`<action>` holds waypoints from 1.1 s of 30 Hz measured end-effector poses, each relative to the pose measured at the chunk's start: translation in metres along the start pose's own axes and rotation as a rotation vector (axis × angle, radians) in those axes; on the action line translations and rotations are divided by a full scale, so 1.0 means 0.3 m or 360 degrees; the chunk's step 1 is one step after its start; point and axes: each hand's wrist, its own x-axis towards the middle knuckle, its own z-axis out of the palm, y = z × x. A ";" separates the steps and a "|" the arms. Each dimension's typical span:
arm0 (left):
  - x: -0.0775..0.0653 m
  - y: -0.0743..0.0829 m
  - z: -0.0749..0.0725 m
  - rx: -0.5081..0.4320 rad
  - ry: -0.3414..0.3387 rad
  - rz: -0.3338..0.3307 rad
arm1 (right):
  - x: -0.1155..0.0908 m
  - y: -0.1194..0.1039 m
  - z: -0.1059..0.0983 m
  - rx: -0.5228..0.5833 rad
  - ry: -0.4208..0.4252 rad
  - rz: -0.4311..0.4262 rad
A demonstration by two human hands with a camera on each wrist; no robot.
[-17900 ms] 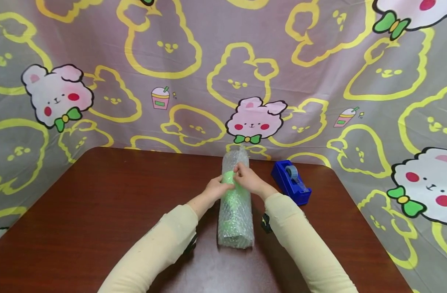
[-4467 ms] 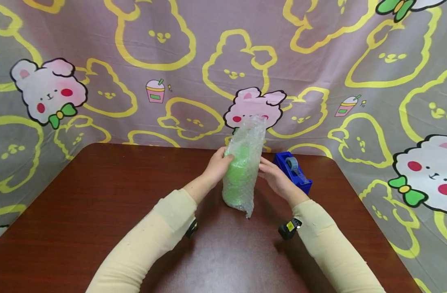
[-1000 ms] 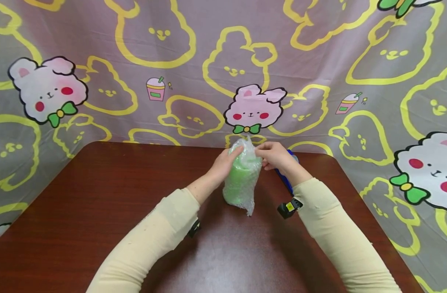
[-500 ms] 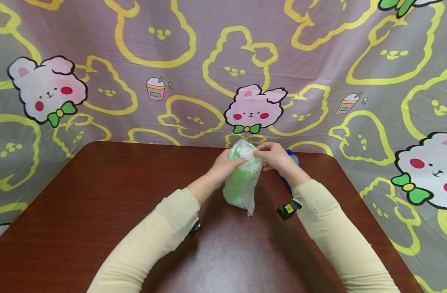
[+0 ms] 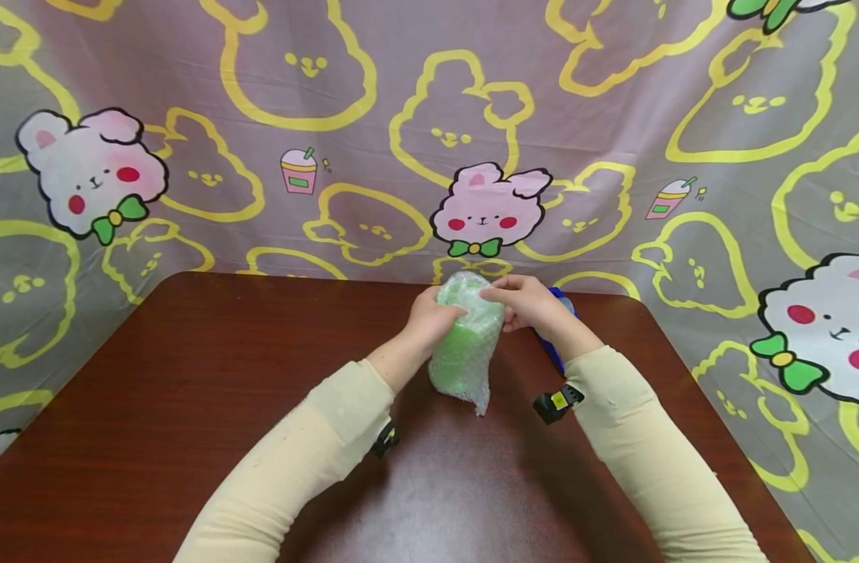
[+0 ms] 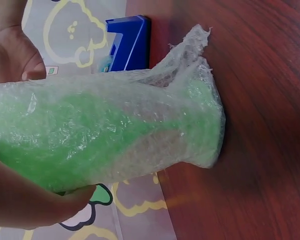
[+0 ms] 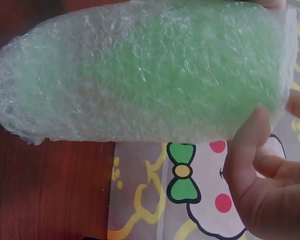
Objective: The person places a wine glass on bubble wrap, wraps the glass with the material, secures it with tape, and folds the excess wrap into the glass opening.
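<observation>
A green, goblet-shaped object in clear bubble wrap (image 5: 460, 363) stands upright on the table. In the left wrist view, the green goblet (image 6: 85, 135) narrows to a stem and widens again at the foot. My left hand (image 5: 431, 319) holds the upper left side of the bundle, its thumb over the folded top. At the upper right, my right hand (image 5: 528, 303) pinches the folded bubble wrap between thumb and finger. A loose, twisted flap of wrap (image 6: 187, 47) sticks out near the foot.
A blue tape dispenser (image 6: 132, 42) stands behind my right hand, mostly hidden in the head view. The brown table (image 5: 246, 391) ends at a patterned cloth (image 5: 366, 86) at the back and sides. Black wrist cameras (image 5: 558, 402) hang below the sleeves.
Earlier the bundle lay flat, then stood with its wrap rising high. Over the last second the top wrap has been folded down over the goblet; the left thumb has moved lower.
</observation>
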 end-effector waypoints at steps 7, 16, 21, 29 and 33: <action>0.001 0.006 0.000 0.0007 -0.0007 -0.0031 | -0.005 0.007 -0.018 0.0166 -0.0101 -0.0016; 0.009 -0.001 -0.008 0.0020 -0.0126 0.0007 | 0.013 -0.002 0.009 -0.0090 -0.0001 0.0052; 0.012 0.003 -0.017 -0.0012 -0.0203 -0.0004 | 0.010 -0.011 0.019 -0.0164 0.0053 0.0075; 0.012 -0.005 -0.021 -0.0061 -0.0211 0.0022 | 0.016 -0.018 0.036 -0.0214 0.0110 0.0093; 0.015 -0.004 -0.016 0.0003 -0.0130 0.0021 | 0.016 -0.019 0.040 -0.0257 0.0107 0.0092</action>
